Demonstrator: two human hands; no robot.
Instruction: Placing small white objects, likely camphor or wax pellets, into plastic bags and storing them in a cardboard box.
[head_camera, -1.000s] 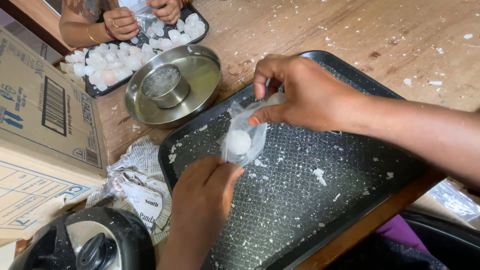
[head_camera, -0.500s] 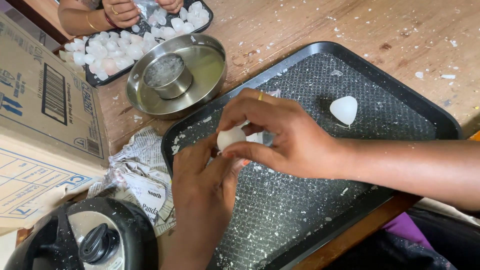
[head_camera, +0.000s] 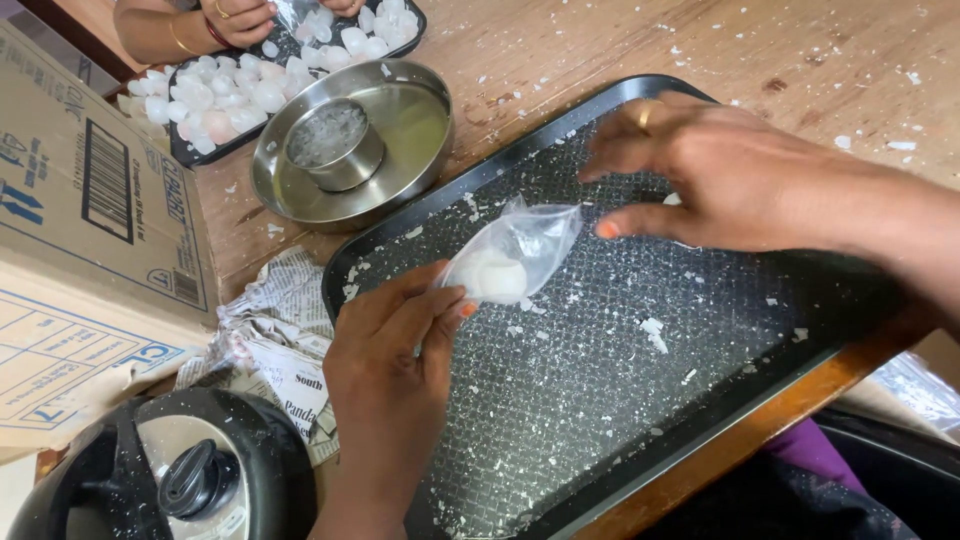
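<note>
My left hand (head_camera: 390, 370) pinches a small clear plastic bag (head_camera: 510, 255) with a white ball inside, holding it just above the black textured tray (head_camera: 560, 130). Hovering over the tray to the right is my right hand (head_camera: 730, 180), fingers apart, its thumb tip close to the bag's open end and holding nothing. A white piece (head_camera: 672, 199) peeks out from under that hand. White crumbs are scattered over the tray.
A steel bowl (head_camera: 410, 150) with a smaller steel cup inside stands behind the tray. Farther back, another person's hands (head_camera: 240, 20) work over a second tray of white balls (head_camera: 240, 85). A cardboard box (head_camera: 90, 230), crumpled newspaper (head_camera: 280, 340) and a black appliance (head_camera: 170, 470) lie left.
Both hands were together on the bag; my right hand has let go and drawn off to the right. The bag with the ball stays in my left hand.
</note>
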